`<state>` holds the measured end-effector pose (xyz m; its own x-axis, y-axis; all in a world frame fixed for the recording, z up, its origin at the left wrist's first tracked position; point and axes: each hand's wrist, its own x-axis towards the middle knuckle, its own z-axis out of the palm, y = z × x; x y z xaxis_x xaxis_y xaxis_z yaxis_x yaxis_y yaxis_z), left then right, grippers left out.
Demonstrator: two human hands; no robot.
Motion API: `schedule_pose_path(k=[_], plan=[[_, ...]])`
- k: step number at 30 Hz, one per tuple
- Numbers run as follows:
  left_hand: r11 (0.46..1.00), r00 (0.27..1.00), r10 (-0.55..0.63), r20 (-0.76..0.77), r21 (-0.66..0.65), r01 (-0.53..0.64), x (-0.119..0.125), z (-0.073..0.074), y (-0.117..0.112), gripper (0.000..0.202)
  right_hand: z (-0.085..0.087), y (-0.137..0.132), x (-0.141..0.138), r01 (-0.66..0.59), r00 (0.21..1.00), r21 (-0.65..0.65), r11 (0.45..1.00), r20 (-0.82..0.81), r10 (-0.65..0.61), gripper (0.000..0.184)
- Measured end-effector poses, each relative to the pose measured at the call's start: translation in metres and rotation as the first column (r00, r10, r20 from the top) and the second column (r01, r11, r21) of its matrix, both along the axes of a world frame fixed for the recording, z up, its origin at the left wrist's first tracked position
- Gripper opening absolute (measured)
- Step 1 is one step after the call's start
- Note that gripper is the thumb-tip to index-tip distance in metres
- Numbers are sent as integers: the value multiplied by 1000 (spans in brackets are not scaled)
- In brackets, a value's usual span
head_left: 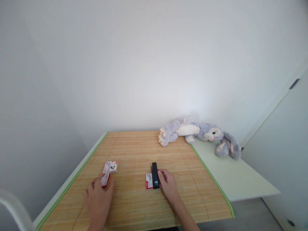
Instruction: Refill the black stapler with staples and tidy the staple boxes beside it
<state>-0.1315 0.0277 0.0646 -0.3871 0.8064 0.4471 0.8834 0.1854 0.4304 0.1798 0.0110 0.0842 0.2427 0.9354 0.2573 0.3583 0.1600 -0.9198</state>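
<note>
Stapler (155,175) flat, long axis toward wall, right hand (169,186) touching

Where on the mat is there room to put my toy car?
Bare mat lies between the small boxes and the plush rabbit, and along the near edge between both arms. It is crowded around the black stapler, the box beside it and the right hand.

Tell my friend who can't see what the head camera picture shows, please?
A person's right hand touches a black stapler beside a small red box, while the left hand rests on another small red box on a bamboo mat. Two more little boxes lie nearby, and a grey plush bunny lies at the table's back.
</note>
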Motion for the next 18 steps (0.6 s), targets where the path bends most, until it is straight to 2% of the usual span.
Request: schedule_pose_path(k=[2, 5, 11, 14, 18], plan=[[996, 999, 46, -22, -74, -48, -16, -2, 4, 61, 0, 0, 0, -4, 1000, -8, 1000, -10, 3, 55], [987, 1000, -12, -25, -159, 8, -26, -5, 9, 59, -1, 0, 0, -16, 1000, -16, 1000, -12, 16, 57], [958, 984, -163, -73, -248, 141, -14, -7, 4, 54, -1, 0, 0, -17, 1000, -24, 1000, -22, 16, 58], [934, 968, -251, -8, -264, 240, -11, -3, 1, 59, -2, 1, 0, -24, 1000, -29, 999, -20, 24, 58], [865, 915, -380, 136, -296, 404, -14, 0, 0, 71, -2, 1, 1, -30, 999, -22, 999, -25, 30, 57]])
